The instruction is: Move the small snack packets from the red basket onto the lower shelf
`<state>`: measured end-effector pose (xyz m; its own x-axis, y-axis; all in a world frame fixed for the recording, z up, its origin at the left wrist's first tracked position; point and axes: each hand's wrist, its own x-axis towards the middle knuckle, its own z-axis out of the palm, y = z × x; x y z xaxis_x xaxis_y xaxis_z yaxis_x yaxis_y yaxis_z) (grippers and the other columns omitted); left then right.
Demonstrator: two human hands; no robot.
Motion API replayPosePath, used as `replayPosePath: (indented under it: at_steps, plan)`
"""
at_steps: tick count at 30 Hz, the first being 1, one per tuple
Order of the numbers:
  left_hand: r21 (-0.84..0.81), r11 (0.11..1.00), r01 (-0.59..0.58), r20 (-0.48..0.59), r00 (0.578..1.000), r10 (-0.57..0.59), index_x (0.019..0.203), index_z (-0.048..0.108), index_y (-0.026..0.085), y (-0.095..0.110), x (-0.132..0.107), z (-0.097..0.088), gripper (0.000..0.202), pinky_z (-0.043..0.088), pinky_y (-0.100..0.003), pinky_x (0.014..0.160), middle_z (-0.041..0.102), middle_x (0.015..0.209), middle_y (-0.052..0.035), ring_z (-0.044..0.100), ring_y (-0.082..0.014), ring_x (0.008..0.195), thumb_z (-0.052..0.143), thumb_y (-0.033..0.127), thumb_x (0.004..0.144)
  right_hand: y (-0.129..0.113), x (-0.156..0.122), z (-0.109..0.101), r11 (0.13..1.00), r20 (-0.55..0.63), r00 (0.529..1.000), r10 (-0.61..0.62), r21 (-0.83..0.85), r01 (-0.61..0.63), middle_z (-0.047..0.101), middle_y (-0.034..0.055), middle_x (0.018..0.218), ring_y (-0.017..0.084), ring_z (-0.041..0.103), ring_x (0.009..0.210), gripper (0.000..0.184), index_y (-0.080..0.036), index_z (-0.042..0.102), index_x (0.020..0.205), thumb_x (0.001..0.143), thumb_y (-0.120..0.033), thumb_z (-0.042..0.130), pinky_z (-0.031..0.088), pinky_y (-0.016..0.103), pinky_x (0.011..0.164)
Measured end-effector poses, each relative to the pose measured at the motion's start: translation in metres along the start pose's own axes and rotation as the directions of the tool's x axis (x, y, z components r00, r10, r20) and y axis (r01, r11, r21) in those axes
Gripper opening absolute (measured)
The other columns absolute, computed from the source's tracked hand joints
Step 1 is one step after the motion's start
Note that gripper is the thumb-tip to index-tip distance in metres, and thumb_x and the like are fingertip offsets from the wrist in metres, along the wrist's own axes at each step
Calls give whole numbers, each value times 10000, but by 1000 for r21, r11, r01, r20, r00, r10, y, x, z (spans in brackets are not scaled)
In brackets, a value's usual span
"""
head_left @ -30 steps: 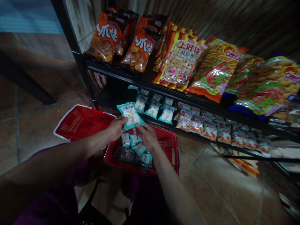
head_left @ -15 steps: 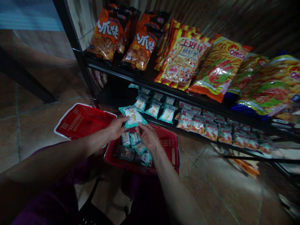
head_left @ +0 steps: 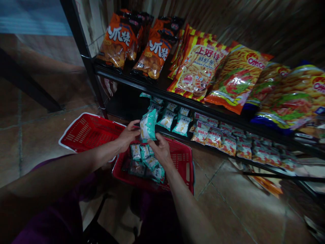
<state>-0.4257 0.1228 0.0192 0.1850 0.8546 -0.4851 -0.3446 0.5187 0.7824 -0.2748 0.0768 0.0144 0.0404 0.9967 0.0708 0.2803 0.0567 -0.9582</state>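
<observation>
A small teal-and-white snack bag [head_left: 148,126] is held up between my hands, above the red basket and in front of the lower shelf. My left hand [head_left: 127,136] has its fingers at the bag's left edge. My right hand [head_left: 161,151] pinches its lower right corner. The bag stands nearly upright, its printed front turned to the left. Below, several more teal-and-white snack bags [head_left: 151,162] lie loosely in the red basket [head_left: 186,166]. On the lower shelf [head_left: 122,105], matching bags [head_left: 182,124] stand in short rows just behind the held one.
Red-and-white snack bags [head_left: 212,136] line the lower shelf further right. Above, the upper shelf carries orange-and-black bags [head_left: 152,54], prawn cracker bags [head_left: 198,71] and larger snack bags [head_left: 236,74]. A second red basket [head_left: 88,130] sits left on the tiled floor [head_left: 223,203], beside a black shelf post [head_left: 86,57].
The held bag has been turned from lying nearly flat to nearly upright, and has moved slightly up and right. My right hand has rotated with it.
</observation>
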Motion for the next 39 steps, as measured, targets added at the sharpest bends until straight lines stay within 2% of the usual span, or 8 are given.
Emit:
replayPosePath:
  at_steps: [4,9,13,19,25,29,35,39]
  plan:
    - [19,999,-27,18,999,27,1094,605,206,-1,1,3,469,490,-236,644,672,868,-23,621,-130,698,589,21,663,-1,-1,1,942,16,969,-248,-231,245,506,-5,768,151,506,757,120,-205,524,668,771,-232,579,408,278,697]
    - [-60,998,25,28,999,-24,957,657,180,1,1,3,340,492,-241,626,687,812,-30,621,-134,668,571,43,657,2,-4,5,881,-22,942,-336,-361,306,494,52,955,202,519,956,75,-206,547,683,748,-190,580,443,344,837]
    - [-174,979,110,18,994,-108,784,649,141,9,-1,5,121,493,-264,571,663,713,-46,603,-153,609,562,221,757,3,-6,5,804,59,916,-397,-459,378,485,86,1221,252,480,1111,62,-201,562,677,713,-166,597,447,394,890]
    - [-271,955,121,102,990,-96,850,671,148,14,1,6,310,505,-294,657,664,712,-39,609,-161,631,590,443,798,0,-5,5,664,161,842,-515,-546,511,563,71,1260,255,474,1166,85,-219,564,721,735,-137,586,419,444,966]
    - [-232,965,125,126,987,-98,901,675,162,13,4,3,429,494,-303,657,673,744,-41,607,-169,641,605,563,763,1,-5,7,615,187,830,-526,-590,523,573,73,1268,247,474,1180,53,-216,598,741,778,-178,593,419,439,991]
    - [-235,970,56,149,989,-21,935,676,165,14,5,4,445,494,-301,687,697,831,-56,626,-176,710,624,566,750,3,-7,8,602,203,834,-512,-608,518,581,68,1270,256,455,1203,63,-214,619,740,790,-186,591,416,448,1005]
    - [-200,979,-48,6,999,50,910,676,150,11,11,3,356,492,-291,690,697,839,-59,633,-165,698,740,415,681,3,-8,13,613,303,843,-444,-583,532,552,65,1331,266,392,1285,123,-219,625,793,782,-120,552,397,489,1041]
    - [-192,975,-111,-44,994,104,902,677,138,6,17,-2,376,492,-292,700,697,827,-60,637,-169,697,733,437,682,1,-10,16,639,315,849,-425,-560,528,524,66,1369,258,352,1331,161,-213,622,832,800,-95,518,381,506,1060]
